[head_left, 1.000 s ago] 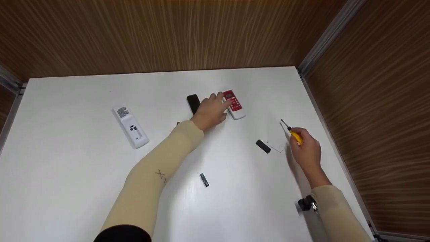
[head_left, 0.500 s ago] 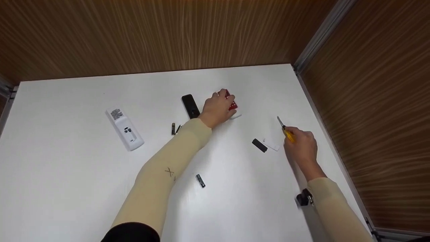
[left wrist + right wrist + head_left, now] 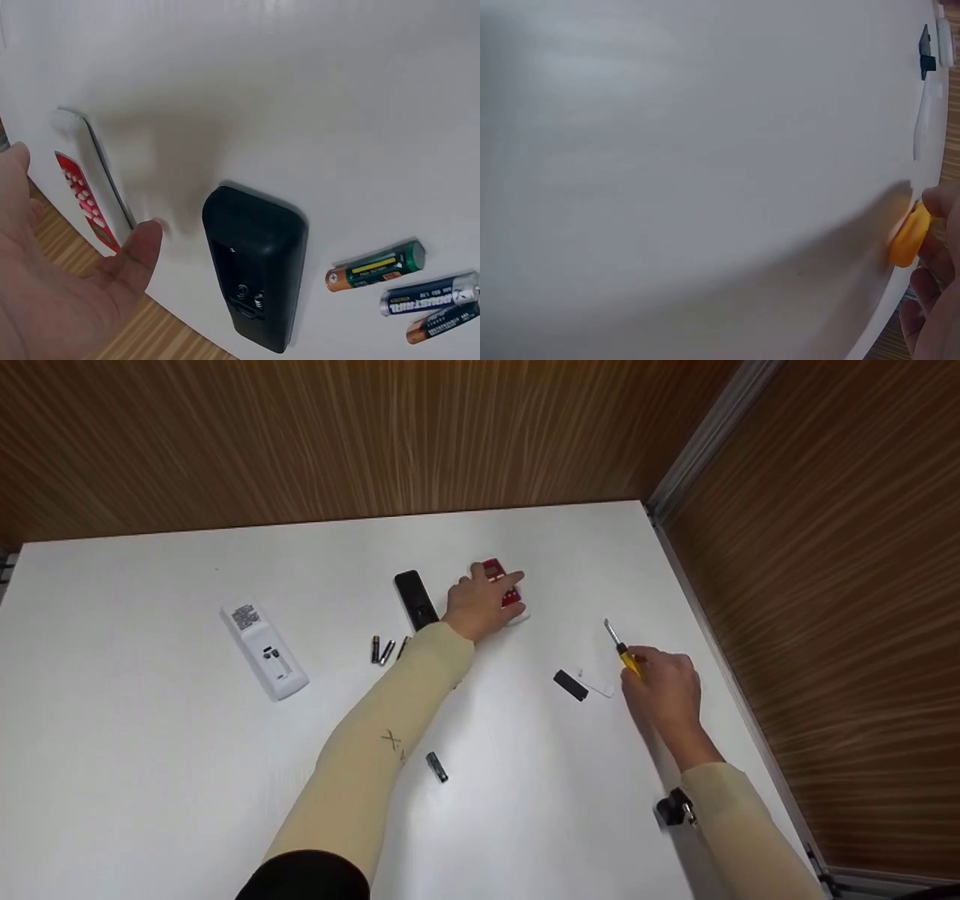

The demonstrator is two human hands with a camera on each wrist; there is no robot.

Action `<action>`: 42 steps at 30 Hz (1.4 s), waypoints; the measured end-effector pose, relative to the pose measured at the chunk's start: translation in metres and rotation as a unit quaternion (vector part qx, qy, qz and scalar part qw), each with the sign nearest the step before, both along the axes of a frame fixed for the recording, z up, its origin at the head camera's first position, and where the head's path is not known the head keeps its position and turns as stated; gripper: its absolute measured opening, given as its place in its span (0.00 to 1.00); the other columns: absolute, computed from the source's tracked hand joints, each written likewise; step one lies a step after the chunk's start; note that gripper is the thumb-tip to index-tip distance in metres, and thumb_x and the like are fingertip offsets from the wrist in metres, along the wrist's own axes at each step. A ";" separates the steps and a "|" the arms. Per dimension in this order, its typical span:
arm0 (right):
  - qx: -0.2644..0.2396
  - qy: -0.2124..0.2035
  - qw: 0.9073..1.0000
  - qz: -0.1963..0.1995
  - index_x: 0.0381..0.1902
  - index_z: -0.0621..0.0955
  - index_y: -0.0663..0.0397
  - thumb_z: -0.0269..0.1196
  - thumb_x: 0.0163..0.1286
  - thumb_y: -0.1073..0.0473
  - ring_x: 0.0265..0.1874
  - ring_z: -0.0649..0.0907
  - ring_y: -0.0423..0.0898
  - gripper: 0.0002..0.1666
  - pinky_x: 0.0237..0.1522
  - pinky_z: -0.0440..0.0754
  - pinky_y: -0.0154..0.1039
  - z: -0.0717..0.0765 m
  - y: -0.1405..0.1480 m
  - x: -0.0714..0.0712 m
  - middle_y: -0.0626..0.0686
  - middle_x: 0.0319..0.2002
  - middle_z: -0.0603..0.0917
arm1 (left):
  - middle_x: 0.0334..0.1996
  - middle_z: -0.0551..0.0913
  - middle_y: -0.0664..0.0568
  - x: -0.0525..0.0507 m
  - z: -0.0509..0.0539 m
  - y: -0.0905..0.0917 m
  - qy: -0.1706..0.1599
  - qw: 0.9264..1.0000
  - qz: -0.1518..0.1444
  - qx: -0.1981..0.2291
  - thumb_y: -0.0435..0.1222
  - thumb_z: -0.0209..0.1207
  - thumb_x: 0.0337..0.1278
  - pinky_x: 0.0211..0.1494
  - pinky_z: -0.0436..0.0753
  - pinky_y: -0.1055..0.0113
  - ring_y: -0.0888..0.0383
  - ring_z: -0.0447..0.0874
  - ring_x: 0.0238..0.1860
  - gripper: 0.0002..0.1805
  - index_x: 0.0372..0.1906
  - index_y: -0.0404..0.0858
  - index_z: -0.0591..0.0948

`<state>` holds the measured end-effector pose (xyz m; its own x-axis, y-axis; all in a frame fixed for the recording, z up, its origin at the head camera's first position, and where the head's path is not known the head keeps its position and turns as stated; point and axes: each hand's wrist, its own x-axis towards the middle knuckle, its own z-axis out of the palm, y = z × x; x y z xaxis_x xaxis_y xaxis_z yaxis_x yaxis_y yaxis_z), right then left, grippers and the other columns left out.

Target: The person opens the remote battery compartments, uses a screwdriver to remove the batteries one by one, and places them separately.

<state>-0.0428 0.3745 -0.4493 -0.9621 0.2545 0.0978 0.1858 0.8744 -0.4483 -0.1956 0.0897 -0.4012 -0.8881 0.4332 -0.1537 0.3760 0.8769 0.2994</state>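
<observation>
My left hand (image 3: 477, 606) is over a red and white remote control (image 3: 512, 597), its fingers spread. In the left wrist view the thumb and fingers lie apart on either side of that remote (image 3: 82, 187); whether they touch it I cannot tell. Next to this hand a black remote (image 3: 259, 247) lies back up, its battery compartment uncovered and springs showing. Toward the right edge of the table, my right hand (image 3: 664, 690) holds a screwdriver (image 3: 628, 661) by its yellow handle, the metal shaft pointing away from me. Its handle (image 3: 911, 238) also shows in the right wrist view.
Several batteries (image 3: 382, 266) lie beside the black remote, partly behind my left sleeve in the head view. One battery (image 3: 436, 767) is nearer me. A white remote (image 3: 264, 649) lies back up at left. A black cover (image 3: 571, 685) and a white cover (image 3: 598, 683) lie before the screwdriver.
My left hand has come over the red and white remote, then its fingers spread a little. The right hand keeps its grip on the screwdriver. The head view has shifted slightly.
</observation>
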 end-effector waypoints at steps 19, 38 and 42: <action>-0.014 0.156 0.986 0.053 0.46 0.86 0.54 0.73 0.58 0.63 0.46 0.79 0.54 0.16 0.45 0.75 0.49 0.015 -0.029 0.049 0.55 0.45 0.89 | 0.68 0.55 0.20 0.014 -0.012 -0.003 -0.002 0.998 0.043 -0.056 0.52 0.55 0.69 0.54 0.82 0.52 0.30 0.63 0.65 0.31 0.70 0.43 0.70; -0.077 0.180 0.963 0.182 0.47 0.86 0.50 0.72 0.61 0.60 0.46 0.80 0.49 0.15 0.48 0.77 0.44 0.021 -0.097 -0.008 0.49 0.46 0.88 | 0.50 0.76 0.41 0.026 -0.005 -0.048 -0.090 0.922 0.017 0.376 0.33 0.64 0.52 0.45 0.78 0.62 0.52 0.74 0.46 0.26 0.58 0.46 0.72; -0.095 0.164 0.963 0.193 0.48 0.85 0.50 0.71 0.62 0.59 0.47 0.80 0.48 0.16 0.51 0.78 0.45 0.025 -0.106 -0.012 0.48 0.47 0.87 | 0.60 0.69 0.46 0.042 -0.004 -0.056 -0.096 0.890 0.015 0.444 0.33 0.70 0.50 0.51 0.81 0.57 0.52 0.73 0.53 0.47 0.73 0.60 0.60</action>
